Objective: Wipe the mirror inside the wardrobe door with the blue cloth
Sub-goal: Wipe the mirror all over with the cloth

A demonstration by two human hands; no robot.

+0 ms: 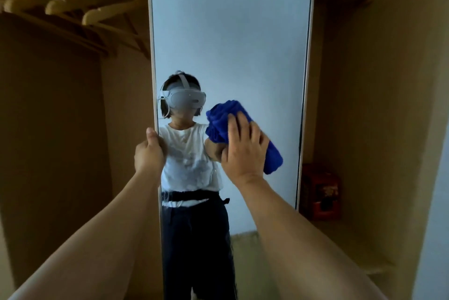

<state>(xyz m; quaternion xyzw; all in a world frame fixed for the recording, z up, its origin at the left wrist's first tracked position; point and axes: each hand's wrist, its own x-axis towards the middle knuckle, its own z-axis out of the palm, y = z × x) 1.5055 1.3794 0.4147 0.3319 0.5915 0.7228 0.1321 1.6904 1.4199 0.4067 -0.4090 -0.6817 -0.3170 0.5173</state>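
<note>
Two bare forearms reach up from the bottom of the view toward a tall, white-framed rectangular mirror (230, 44) mounted on the wardrobe door. The left hand (149, 154) curls its grip around the mirror's left edge, thumb on the front, steadying the door. The right hand (245, 146) lies with fingers spread and flat, pressing a bunched, plush blue cloth (223, 120) against the glass at about mid-height, right of centre. The glass is smooth and hard, with a pale smeared patch lower down; the cloth looks soft, thick and folded into a loose roll. If the left hold slackens, the door could likely swing away under the wiping pressure; a cloth bunched this tightly may also skip areas or slip from under the flat palm. Pale wooden hangers (73, 3) hang inside the wardrobe at left, and a red box (320, 192) sits on a shelf at right.
</note>
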